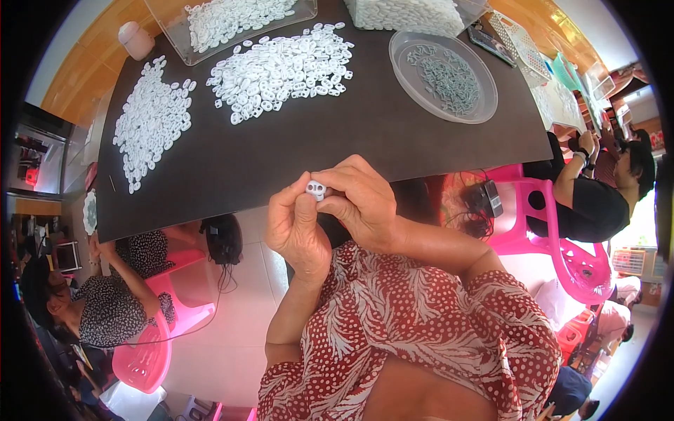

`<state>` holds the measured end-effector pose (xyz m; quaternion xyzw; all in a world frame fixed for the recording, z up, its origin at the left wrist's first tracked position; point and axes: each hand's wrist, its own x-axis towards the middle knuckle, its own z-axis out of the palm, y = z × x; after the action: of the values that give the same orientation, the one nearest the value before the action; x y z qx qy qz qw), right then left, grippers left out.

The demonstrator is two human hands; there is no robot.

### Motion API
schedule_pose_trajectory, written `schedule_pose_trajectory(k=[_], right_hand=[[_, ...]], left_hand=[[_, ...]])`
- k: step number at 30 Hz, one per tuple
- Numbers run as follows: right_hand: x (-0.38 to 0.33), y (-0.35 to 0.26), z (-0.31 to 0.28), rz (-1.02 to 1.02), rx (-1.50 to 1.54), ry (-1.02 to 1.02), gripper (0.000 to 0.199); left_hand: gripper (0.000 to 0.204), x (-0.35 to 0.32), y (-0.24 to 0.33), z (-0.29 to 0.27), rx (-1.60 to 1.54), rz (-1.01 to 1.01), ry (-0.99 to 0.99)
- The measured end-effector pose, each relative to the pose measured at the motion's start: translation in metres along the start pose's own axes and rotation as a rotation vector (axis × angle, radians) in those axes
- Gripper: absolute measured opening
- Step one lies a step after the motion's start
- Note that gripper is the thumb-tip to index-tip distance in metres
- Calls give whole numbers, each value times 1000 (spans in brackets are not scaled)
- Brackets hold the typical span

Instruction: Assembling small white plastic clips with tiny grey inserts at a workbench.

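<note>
Just past the table's near edge, my two hands meet around a small white plastic piece with two dark holes [316, 189]. My left hand [300, 228] pinches it between thumb and fingers from the left. From the other side, my right hand [361, 203] closes on it with bent fingers and thumb. The piece's back and lower parts are hidden by the fingers. On the dark table [281, 161] lie a large heap of similar white pieces [281, 70] and a narrower heap of small white parts [153, 123].
A round clear tray [484, 105] holds small grey-green parts, perhaps springs. Behind stand two clear bins [172, 31] of white parts, a pink-lidded jar [135, 41] and a phone [491, 43]. People sit on both sides, with pink chairs [158, 351] near.
</note>
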<state>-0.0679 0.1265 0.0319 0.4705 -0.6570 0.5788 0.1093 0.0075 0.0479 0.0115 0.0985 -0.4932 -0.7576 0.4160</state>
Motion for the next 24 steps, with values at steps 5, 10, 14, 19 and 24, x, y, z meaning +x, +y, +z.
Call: schedule_pose_trajectory(k=[5,10,14,19,24], right_hand=[[-4,5,5,-74,-50,58,27],[-5,8,9,-151,-46,94,24],[-4,13,12,-192,-56,104,23],[-3,14,13,-203,-67,107,22],[-6,18,15,-186,-74,140,23]], left_hand=[[20,-3,-1,0,-40,-22,8],[19,-6,-1,5,37,74,22],[18,-4,-8,8,81,141,53],[20,-4,-12,10,161,179,92],[19,-5,-14,10,277,175,96]])
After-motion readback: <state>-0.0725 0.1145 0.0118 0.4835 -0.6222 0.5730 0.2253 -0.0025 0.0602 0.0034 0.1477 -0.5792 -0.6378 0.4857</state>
